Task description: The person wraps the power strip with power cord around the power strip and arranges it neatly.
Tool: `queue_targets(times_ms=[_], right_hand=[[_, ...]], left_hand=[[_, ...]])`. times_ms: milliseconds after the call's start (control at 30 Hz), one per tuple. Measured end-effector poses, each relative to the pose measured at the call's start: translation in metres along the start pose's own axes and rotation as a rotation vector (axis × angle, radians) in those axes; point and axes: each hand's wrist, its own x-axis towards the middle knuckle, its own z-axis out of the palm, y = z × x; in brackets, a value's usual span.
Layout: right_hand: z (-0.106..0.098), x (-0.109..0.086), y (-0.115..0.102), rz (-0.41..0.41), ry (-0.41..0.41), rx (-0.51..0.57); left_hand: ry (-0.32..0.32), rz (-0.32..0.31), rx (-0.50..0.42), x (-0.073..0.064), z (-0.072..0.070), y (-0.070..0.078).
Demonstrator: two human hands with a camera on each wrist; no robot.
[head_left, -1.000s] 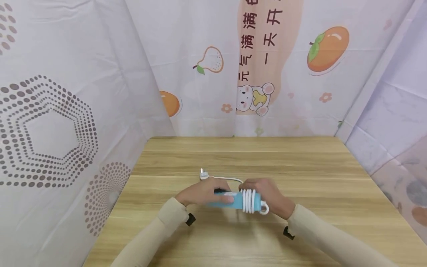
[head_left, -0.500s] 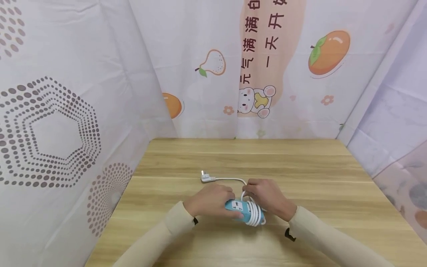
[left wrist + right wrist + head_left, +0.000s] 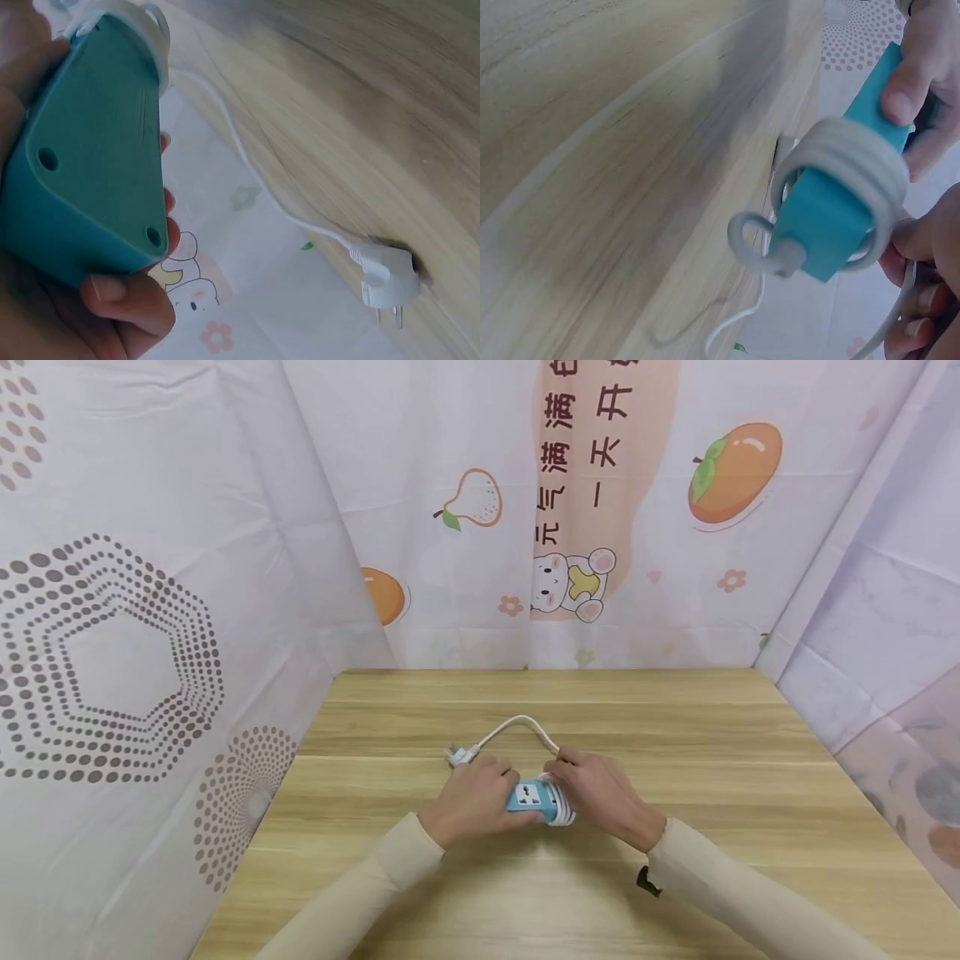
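A blue power strip (image 3: 529, 797) with white socket faces is gripped at its left end by my left hand (image 3: 471, 802). Its white cord (image 3: 847, 161) wraps several turns around the strip's right part. My right hand (image 3: 603, 797) pinches the cord's free length beside those turns; in the right wrist view the cord (image 3: 907, 285) runs between its thumb and fingers. From there the cord arcs over the table to a white plug (image 3: 459, 755) beyond my left hand. In the left wrist view the strip's underside (image 3: 105, 142) faces the camera, and the plug (image 3: 386, 274) lies with its pins showing.
A wood-grain table (image 3: 675, 718) lies under both hands. White printed curtains (image 3: 420, 435) hang behind it and along the left and right sides.
The power strip has turned and shifted slightly in my left hand. The right hand has drawn the cord along, so its free length now arcs higher. The plug has tilted.
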Motion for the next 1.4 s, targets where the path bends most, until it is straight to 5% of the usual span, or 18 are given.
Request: queue_targets(times_ms=[233, 500, 667, 900, 1267, 1400], right_hand=[[-0.001, 0.005, 0.001, 0.034, 0.062, 0.052], [0.004, 0.002, 0.005, 0.018, 0.110, 0.064], [0.006, -0.001, 0.004, 0.032, 0.110, 0.059], [0.004, 0.000, 0.006, 0.050, 0.117, 0.074], [0.005, -0.002, 0.001, 0.109, 0.106, 0.102], [0.009, -0.005, -0.003, 0.106, 0.084, 0.115]], left_hand=[[0.113, -0.077, 0.035, 0.003, 0.005, -0.007], [0.101, -0.175, 0.077, 0.002, 0.009, -0.013], [0.156, -0.216, 0.092, 0.001, 0.013, -0.013], [0.244, -0.212, 0.086, 0.002, 0.015, -0.016], [0.269, -0.224, 0.070, 0.004, 0.015, -0.019], [0.270, -0.273, 0.052, 0.004, 0.017, -0.025]])
